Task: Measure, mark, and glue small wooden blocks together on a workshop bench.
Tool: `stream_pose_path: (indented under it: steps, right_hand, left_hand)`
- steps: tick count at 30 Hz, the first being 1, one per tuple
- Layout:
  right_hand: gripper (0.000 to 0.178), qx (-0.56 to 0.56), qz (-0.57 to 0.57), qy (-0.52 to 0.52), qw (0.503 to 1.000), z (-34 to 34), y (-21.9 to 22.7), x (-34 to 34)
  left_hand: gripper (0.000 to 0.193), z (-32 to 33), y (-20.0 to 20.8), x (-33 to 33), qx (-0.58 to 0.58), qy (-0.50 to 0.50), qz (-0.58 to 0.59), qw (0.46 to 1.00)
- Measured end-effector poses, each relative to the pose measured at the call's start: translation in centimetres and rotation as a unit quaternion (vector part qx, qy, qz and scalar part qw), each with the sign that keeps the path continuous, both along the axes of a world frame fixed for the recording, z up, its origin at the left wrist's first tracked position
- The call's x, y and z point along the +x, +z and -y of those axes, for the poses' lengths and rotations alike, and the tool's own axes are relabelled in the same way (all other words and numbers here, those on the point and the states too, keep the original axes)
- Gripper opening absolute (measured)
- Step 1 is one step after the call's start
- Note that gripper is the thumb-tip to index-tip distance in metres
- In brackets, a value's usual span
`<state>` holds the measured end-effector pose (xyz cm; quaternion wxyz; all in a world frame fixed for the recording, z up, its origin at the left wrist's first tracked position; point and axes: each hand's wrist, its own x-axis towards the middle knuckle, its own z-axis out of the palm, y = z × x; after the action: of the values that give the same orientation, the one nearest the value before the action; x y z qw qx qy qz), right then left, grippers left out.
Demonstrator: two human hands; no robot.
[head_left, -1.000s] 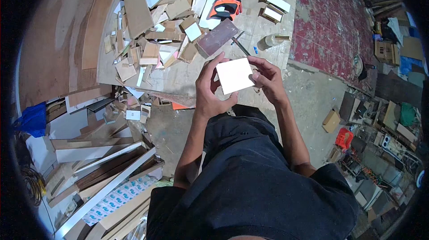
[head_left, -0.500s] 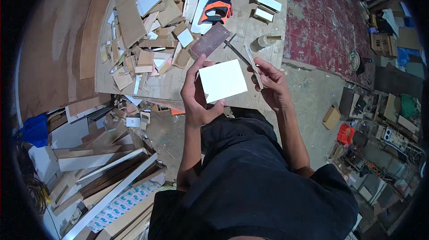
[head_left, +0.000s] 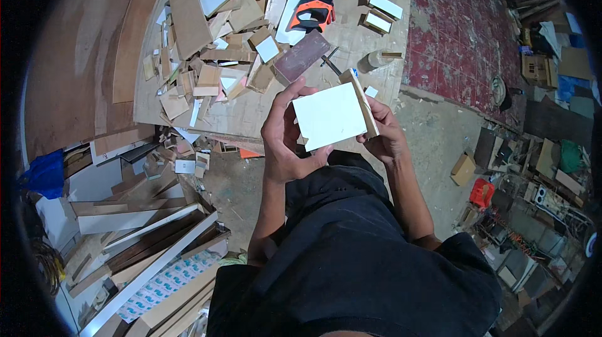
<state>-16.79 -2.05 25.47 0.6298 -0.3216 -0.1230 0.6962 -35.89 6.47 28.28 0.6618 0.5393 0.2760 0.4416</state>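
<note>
My left hand (head_left: 282, 133) is closed around a white-faced square board (head_left: 330, 117), its thumb along the near edge and its fingers at the left side. One near corner of the board is chipped. At the board's right edge stands a thin wooden piece (head_left: 362, 103), held on edge by my right hand (head_left: 389, 136). The two pieces appear to meet; a gap between them cannot be made out. Fingers of the right hand are partly hidden behind the wooden piece. Just beyond lie a reddish-brown flat block (head_left: 302, 56) and a dark metal bar (head_left: 330, 61), partly hidden.
On the worktable (head_left: 219, 117) are a heap of wood offcuts (head_left: 210, 58), a handsaw (head_left: 312, 16) with an orange handle, several small blocks (head_left: 384, 5) and a clear container (head_left: 376, 61). Long boards (head_left: 157, 236) lean at lower left. A red container (head_left: 481, 193) sits at right.
My right hand has turned the wooden piece and brought it against the white board's right edge. The left hand and board have shifted slightly right. A small white piece shows behind them on the table.
</note>
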Motion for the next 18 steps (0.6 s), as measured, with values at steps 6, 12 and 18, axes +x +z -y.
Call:
stream_pose_path:
  steps: [6,12,18]
  right_hand:
    - [0.067,-0.027,-0.020,-0.011,0.999,-1.0,-0.1,-1.3]
    - [0.074,-0.028,-0.068,0.001,0.997,-2.1,-0.2,-1.5]
    - [0.042,-0.073,0.424,0.047,0.901,-4.3,1.0,-4.3]
  left_hand:
    - [0.089,-1.2,-1.9,-1.8,-0.019,0.012,0.009,1.000]
    - [0.075,-3.5,-13.0,-5.8,-0.064,0.031,-0.251,0.965]
    - [0.069,-3.3,-26.8,-8.9,-0.004,0.025,-0.318,0.948]
